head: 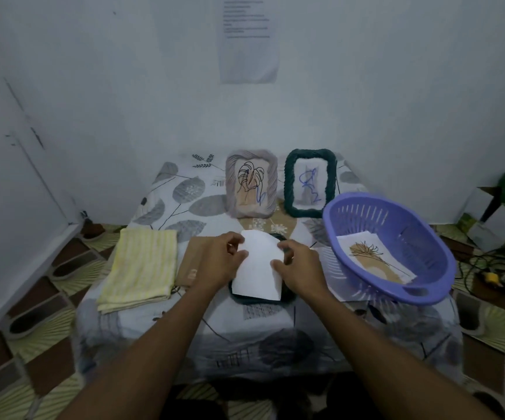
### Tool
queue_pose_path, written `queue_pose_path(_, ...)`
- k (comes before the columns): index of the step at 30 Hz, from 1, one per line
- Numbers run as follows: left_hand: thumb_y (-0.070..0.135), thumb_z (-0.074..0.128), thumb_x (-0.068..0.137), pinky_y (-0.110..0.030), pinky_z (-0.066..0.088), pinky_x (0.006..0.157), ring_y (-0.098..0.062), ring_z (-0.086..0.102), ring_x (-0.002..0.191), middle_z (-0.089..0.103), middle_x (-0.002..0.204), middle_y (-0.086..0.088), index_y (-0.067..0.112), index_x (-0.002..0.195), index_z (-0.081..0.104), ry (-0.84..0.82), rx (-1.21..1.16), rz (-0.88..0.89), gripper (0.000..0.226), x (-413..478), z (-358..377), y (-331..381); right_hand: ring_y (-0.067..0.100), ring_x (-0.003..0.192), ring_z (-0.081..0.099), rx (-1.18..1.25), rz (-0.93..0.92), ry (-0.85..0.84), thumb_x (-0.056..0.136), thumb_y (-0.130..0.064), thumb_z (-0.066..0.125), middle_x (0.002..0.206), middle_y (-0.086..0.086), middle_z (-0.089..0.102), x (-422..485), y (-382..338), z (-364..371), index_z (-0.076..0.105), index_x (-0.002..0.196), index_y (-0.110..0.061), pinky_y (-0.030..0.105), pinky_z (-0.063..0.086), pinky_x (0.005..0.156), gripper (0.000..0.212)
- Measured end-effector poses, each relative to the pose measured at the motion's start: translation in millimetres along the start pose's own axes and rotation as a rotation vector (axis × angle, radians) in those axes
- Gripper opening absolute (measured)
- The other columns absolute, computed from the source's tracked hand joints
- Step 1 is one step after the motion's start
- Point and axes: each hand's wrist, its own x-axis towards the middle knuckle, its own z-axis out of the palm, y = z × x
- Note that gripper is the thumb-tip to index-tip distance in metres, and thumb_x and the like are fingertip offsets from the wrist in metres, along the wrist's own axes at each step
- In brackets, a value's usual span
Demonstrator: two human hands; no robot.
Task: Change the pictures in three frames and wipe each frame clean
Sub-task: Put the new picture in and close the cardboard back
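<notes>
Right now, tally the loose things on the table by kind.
Picture frames: 3 (grey rope frame, green rope frame, dark frame lying flat)
Paper sheets: 2 (white sheet, plant drawing)
Towels: 1 (yellow striped towel)
Baskets: 1 (purple basket)
Backing boards: 1 (brown board)
Total: 8

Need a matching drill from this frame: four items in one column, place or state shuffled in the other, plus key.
Items
1. yellow cloth
2. purple basket
3. green frame
4. white sheet

Places or states
a. gripped by left hand and right hand
b. folded flat on the table, left side
c. standing upright at the back
d. holds a printed picture

Pairs: 1-b, 2-d, 3-c, 4-a
</notes>
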Motion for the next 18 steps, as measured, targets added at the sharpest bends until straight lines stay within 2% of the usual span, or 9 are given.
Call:
queue_pose_path(3,0.029,0.065,0.087,-0.031,0.040,0.090,-0.020,0.052,0.105,0.059,0.117,-0.006,0.015,0.116,0.064,-0.121,0.269,0.091,0.032,5.0,15.3,-20.8,0.024,0.114,0.053,-0.152,-0.072,-0.023,0.089,-0.033,0.064,0.120,0.004,0.060,6.1,17.8,12.5,0.056,0.132,-0.020,0.033,0.044,0.091,0.046)
queue_pose_path(5,0.041,0.060,0.088,-0.037,0.033,0.098,-0.022,0.040,0.121,0.050,0.129,-0.001,0.022,0.120,0.063,-0.170,0.417,0.123,0.037,3.4,23.2,-31.5,0.024,0.115,0.048,-0.216,-0.125,-0.013,0.092,-0.033,0.059,0.119,0.004,0.053,8.3,28.2,18.2,0.055,0.132,-0.020,0.034,0.044,0.090,0.042)
queue_pose_path(7,0.045,0.056,0.090,-0.041,0.029,0.104,-0.022,0.031,0.128,0.046,0.136,0.000,0.025,0.124,0.061,-0.165,0.454,0.143,0.039,0.6,26.5,-39.0,0.022,0.107,0.048,-0.231,-0.173,0.014,0.094,-0.031,0.056,0.113,0.003,0.049,9.7,35.7,20.9,0.061,0.127,-0.021,0.034,0.046,0.083,0.035)
queue_pose_path(11,0.039,0.057,0.090,-0.043,0.031,0.106,-0.020,0.032,0.128,0.048,0.137,0.000,0.023,0.126,0.062,-0.196,0.328,0.161,0.039,0.9,26.4,-46.4,0.020,0.093,0.052,-0.230,-0.236,0.029,0.096,-0.032,0.050,0.105,0.000,0.043,11.6,41.8,21.1,0.067,0.117,-0.021,0.035,0.049,0.070,0.030)
queue_pose_path(18,0.038,0.071,0.081,-0.032,0.033,0.103,-0.016,0.038,0.122,0.053,0.130,0.001,0.015,0.116,0.068,-0.130,0.199,0.174,0.041,-2.6,24.9,-51.5,0.015,0.092,0.054,-0.237,-0.206,-0.016,0.093,-0.043,0.051,0.109,-0.005,0.038,12.5,41.7,18.0,0.064,0.123,-0.033,0.030,0.046,0.068,0.034)
